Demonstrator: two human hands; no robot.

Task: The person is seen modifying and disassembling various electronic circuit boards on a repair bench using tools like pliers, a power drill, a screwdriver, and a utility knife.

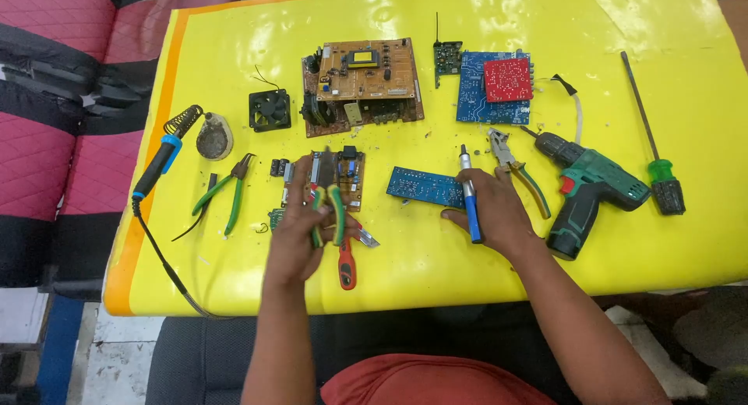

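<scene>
The left hand (300, 237) is wrapping its fingers around green-and-yellow-handled pliers (326, 206), jaws reaching onto a small brown circuit board (327, 177) mid-table. The right hand (491, 210) is pinching a slim blue-and-silver screwdriver (470, 195), fingers closed around it, beside a flat blue board (425, 187). An orange-handled tool (347, 265) is lying near the glossy yellow table's (234, 54) front edge.

on the worktop (436, 257), the soldering iron (160, 160) lies far left, with side cutters (230, 191) to its right. the cooling fan (269, 110) sits behind them, left of the power supply board (362, 84). the left hand (300, 237) holds pliers (327, 210) over a small circuit board (351, 171). the right hand (495, 210) holds a screwdriver (470, 195), between a narrow board (425, 187) and the cordless drill (588, 187).
</scene>
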